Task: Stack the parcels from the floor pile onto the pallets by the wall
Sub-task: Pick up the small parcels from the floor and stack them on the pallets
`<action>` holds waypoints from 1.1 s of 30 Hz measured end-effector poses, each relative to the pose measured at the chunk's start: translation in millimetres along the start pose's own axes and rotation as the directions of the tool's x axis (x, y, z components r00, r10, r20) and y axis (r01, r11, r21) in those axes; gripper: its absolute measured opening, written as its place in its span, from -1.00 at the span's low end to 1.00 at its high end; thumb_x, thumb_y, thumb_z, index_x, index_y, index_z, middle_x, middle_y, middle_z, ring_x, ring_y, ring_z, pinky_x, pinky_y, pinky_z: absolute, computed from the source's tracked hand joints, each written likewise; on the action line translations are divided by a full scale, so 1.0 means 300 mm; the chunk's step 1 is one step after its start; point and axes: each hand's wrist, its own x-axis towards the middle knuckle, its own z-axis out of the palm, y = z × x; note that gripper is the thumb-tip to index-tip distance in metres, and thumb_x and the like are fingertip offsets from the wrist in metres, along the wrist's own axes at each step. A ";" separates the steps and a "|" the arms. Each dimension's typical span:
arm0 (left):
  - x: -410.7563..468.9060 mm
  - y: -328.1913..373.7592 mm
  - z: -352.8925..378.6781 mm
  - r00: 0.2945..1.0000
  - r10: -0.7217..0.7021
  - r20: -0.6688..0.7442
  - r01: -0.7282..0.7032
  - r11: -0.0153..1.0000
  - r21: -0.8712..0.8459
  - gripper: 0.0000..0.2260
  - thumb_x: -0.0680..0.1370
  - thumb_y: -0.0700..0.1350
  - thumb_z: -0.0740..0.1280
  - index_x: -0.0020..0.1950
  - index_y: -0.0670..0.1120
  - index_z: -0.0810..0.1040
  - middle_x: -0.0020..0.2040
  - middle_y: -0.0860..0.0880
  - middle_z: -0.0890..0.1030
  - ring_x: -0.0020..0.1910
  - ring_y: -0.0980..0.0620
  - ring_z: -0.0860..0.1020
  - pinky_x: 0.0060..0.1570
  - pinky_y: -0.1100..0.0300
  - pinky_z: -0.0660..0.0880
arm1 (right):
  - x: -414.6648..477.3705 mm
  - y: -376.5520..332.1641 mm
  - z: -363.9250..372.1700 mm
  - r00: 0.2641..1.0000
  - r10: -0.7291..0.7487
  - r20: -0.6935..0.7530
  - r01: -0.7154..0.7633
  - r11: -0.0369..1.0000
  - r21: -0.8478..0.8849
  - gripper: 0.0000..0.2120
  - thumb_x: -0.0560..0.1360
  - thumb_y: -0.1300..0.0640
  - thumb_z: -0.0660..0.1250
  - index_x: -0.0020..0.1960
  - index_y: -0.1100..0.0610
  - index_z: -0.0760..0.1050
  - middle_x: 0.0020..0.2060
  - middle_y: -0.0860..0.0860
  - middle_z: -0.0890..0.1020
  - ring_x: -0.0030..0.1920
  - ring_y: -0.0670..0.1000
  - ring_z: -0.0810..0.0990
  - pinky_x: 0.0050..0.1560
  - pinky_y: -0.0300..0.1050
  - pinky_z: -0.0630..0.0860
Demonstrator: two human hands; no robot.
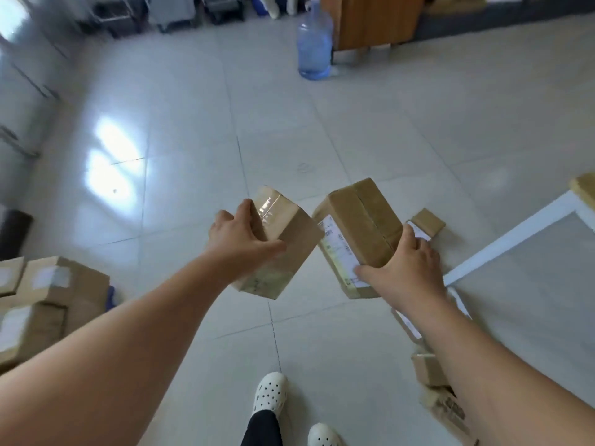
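Two at a time: a person in white perforated clogs (270, 394) carries parcels above the pale tiled floor (193, 123). The left hand (238, 239) grips a tape-sealed brown cardboard parcel (283, 246) across its narrow width, thumb on one long face and fingers over the far edge. The right hand (405, 262) clamps a brown cardboard parcel with a white shipping label (360, 226) the same way, thumb lying on the label. The two parcels hang just beside each other, clear of the floor.

A stack of brown labelled boxes (48, 300) sits at the floor's left edge. Loose brown boxes (431, 371) lie beneath the right forearm, near a white frame (515, 236).

Each parcel travels one-handed, so both are probably light. Their stiff board walls should bear a firm squeeze. The glossy tape looks slick, so bare cardboard offers the surer hold. Which structure is the pallet cannot be told.
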 end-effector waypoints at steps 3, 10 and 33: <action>-0.165 -0.060 -0.182 0.992 -0.092 -0.092 0.085 0.994 -0.074 -0.29 0.30 0.21 0.44 0.38 0.14 0.26 0.10 0.00 0.33 0.14 -0.11 0.43 0.08 0.00 0.46 | -0.106 -0.151 -0.093 0.990 -0.138 0.002 0.138 0.990 -0.001 0.10 0.27 -0.29 0.45 0.56 0.12 -0.06 0.38 0.16 0.31 0.38 0.20 0.27 0.32 0.09 0.32; -0.531 -0.303 -0.457 0.908 -0.403 -0.112 0.273 0.774 -0.572 -0.31 0.27 0.29 0.37 0.31 0.07 0.30 0.13 -0.06 0.51 -0.01 -0.11 0.61 -0.06 -0.08 0.63 | -0.342 -0.475 -0.158 0.923 -0.380 0.065 0.377 0.924 0.062 -0.04 0.24 -0.30 0.45 0.47 0.09 0.15 0.25 0.10 0.41 0.28 0.17 0.36 0.20 0.07 0.42; -1.720 -1.363 -0.822 0.586 0.025 -0.810 0.555 0.716 0.424 -0.21 0.21 -0.01 0.57 0.37 -0.06 0.34 0.19 -0.18 0.48 0.23 -0.25 0.40 0.19 -0.47 0.33 | -1.424 -1.272 0.381 0.626 -0.643 0.441 0.508 0.765 0.395 -0.25 0.26 -0.23 0.47 0.29 0.10 0.31 0.11 0.03 0.51 0.10 0.10 0.51 0.02 0.02 0.49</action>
